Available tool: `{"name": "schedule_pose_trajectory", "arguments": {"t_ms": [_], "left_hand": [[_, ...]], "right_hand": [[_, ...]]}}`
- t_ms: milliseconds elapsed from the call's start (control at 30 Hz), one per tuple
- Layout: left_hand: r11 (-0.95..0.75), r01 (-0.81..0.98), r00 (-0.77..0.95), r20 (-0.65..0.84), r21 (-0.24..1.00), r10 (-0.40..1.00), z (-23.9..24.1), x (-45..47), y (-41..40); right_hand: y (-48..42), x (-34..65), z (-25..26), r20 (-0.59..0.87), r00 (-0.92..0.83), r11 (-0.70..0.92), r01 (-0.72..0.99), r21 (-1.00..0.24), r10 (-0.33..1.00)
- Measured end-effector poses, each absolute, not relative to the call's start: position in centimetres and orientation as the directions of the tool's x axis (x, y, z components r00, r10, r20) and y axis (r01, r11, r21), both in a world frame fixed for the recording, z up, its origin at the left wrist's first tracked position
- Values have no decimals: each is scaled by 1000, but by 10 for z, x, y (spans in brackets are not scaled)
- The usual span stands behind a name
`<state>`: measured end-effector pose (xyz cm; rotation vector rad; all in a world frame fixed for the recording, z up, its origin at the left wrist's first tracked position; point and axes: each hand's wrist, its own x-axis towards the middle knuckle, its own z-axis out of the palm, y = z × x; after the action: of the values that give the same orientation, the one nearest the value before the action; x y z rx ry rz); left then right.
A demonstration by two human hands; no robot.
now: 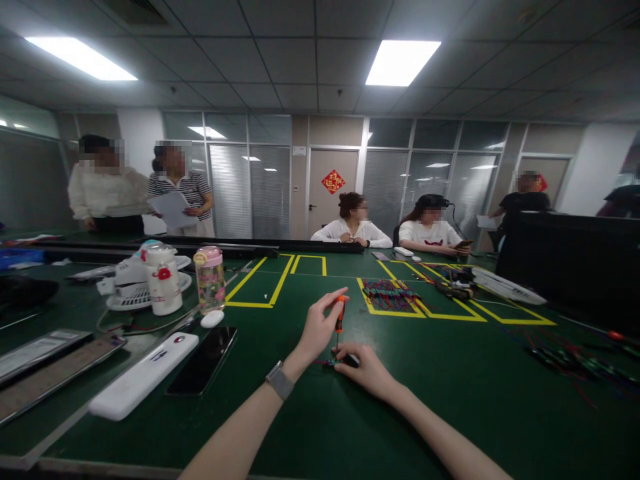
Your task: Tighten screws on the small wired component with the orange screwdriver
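Note:
My left hand grips the orange-and-black handle of a screwdriver. The tool stands upright, its thin shaft pointing down at a small green circuit board on the green table. Low at the board, my right hand has its thumb and fingers closed around the board's edge and the lower end of the shaft. A red wire runs out to the left of the board. Where the screwdriver tip meets the board is too small to make out.
Wired boards lie in a yellow-taped box ahead, with more boards at right. Left stand a white bottle, a pink-lidded bottle, a black phone and a long white case. Several people sit or stand beyond the table.

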<state>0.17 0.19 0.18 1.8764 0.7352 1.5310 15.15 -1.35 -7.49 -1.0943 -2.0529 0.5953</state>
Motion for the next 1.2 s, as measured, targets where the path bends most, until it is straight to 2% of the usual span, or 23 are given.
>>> {"name": "schedule_pose_trajectory", "arguments": {"t_ms": [133,367,567,767,967,1200], "left_hand": [[-698,136,119,688,703,716,3,1,-1],[-683,76,187,663,726,725,0,2,1],[-706,147,172,685,693,708,-1,2,1],[-693,64,196,672,718,714,0,3,0],[-674,111,145,659,731,738,0,3,1],[-649,18,195,634,761,749,0,3,0]], "right_hand": [[-13,151,-75,375,-379,529,514,-675,846],[-13,151,-74,374,-375,526,518,-675,848],[-11,152,-78,383,-382,538,513,-669,841],[-11,152,-80,390,-381,543,512,-665,838],[-13,152,-77,381,-380,534,507,-677,843],[-15,151,-74,372,-362,516,520,-681,855]]}}
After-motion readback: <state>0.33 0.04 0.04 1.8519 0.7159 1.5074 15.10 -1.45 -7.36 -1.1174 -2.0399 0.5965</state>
